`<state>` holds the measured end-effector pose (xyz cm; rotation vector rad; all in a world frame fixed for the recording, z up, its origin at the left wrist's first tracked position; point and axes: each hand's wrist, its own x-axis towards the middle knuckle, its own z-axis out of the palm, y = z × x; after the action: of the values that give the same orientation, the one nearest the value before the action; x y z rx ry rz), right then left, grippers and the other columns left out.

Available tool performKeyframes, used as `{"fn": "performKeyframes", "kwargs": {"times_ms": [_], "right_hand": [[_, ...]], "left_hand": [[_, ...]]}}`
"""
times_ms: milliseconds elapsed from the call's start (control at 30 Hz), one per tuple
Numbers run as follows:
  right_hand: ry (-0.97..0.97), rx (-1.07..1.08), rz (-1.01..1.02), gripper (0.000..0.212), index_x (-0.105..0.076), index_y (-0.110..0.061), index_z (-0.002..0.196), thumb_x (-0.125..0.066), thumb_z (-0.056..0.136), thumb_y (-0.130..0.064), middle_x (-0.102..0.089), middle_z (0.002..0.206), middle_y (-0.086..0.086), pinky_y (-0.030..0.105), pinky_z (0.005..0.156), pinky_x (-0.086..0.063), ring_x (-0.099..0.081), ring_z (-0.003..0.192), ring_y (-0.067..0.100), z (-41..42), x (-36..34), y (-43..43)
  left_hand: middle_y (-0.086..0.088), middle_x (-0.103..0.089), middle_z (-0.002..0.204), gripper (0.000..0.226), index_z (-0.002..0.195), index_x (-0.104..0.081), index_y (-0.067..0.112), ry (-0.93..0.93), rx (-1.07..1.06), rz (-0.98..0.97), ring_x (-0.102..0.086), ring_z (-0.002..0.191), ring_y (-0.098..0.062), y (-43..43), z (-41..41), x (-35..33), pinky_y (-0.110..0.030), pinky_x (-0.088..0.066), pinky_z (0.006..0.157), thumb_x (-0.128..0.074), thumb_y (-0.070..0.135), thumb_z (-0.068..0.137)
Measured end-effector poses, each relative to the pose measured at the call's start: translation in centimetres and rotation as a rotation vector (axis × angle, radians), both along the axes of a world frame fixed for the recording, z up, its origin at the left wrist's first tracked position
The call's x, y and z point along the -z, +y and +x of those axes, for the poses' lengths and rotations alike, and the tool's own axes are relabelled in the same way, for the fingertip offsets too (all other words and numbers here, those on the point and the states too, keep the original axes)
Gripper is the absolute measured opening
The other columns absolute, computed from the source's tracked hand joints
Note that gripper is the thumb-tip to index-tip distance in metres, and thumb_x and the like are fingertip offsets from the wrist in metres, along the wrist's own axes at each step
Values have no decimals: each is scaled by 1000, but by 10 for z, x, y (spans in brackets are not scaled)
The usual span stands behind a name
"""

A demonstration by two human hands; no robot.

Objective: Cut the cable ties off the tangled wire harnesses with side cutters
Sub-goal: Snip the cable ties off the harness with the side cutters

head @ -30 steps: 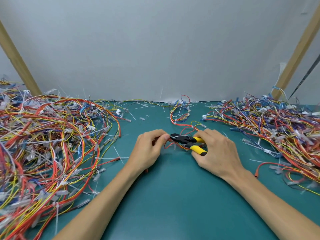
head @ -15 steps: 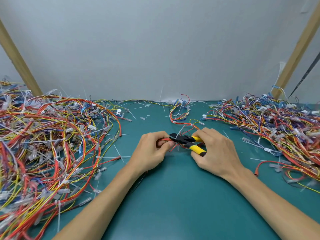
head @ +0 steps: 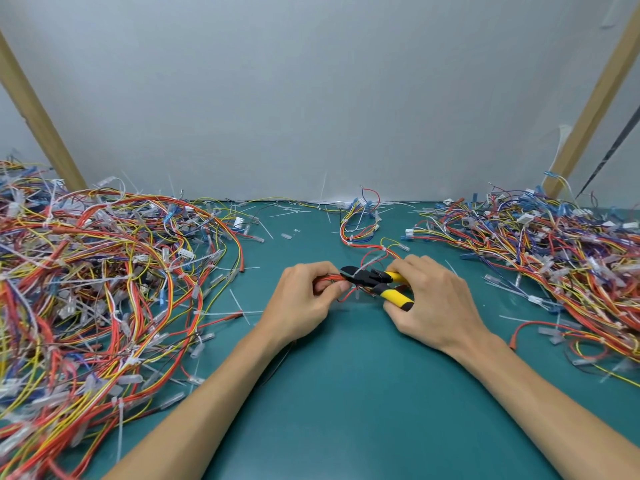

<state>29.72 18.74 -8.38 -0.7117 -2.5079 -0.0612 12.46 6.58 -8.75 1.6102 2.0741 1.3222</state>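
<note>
My left hand (head: 304, 303) pinches a thin red and yellow wire harness (head: 360, 237) between thumb and fingers at the middle of the teal mat. My right hand (head: 436, 306) grips the yellow-handled side cutters (head: 377, 282), whose black jaws point left and meet the red wires right beside my left fingertips. The harness loops away behind the cutters toward the back wall, with a white cable tie (head: 372, 260) standing up just behind the jaws. Whether the jaws bite a tie is hidden by the wires.
A large tangled pile of wires (head: 97, 292) with white ties fills the left side. Another wire pile (head: 554, 258) spreads along the right. Cut tie scraps (head: 287, 213) litter the teal mat (head: 363, 410) near the grey back wall. Wooden posts (head: 38, 112) lean at both sides.
My left hand has shifted its grip slightly on the red wires, and the cutters' jaws have edged a little closer to my left fingertips. Both piles stay as they were.
</note>
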Motion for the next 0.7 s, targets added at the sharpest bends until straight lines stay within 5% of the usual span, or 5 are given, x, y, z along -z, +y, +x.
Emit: {"fn": "performKeyframes", "kwargs": {"times_ms": [167,367,533,700], "right_hand": [[27,33,16,17,-53,-26,70,-59,66,-42,-50,59,-8,26,49,-32,-51,61,20,0,-3,-1],[-12,-5,10,22,-57,-24,83,-64,66,-36,-52,72,-9,26,55,-32,-51,70,19,0,0,-1],[23,17,21,17,-52,-25,69,-58,67,-40,-50,60,-7,28,47,-34,-51,61,20,-2,-3,-2],[16,13,42,17,-55,-25,76,-63,65,-36,-51,66,-8,25,51,-28,-52,65,19,0,-2,-3]], "left_hand": [[8,-32,49,23,67,-63,21,-8,-1,1,-29,52,-10,0,0,1,-18,-27,50,-67,24,90],[9,-32,49,23,68,-61,25,5,14,-5,-30,50,-9,-1,-1,1,-16,-28,50,-67,21,90],[8,-30,50,27,65,-59,27,4,13,-2,-29,51,-10,0,-1,1,-17,-27,49,-67,21,90],[8,-29,52,26,65,-60,27,-5,15,-1,-28,51,-10,-1,-1,1,-17,-28,50,-67,21,90]]}}
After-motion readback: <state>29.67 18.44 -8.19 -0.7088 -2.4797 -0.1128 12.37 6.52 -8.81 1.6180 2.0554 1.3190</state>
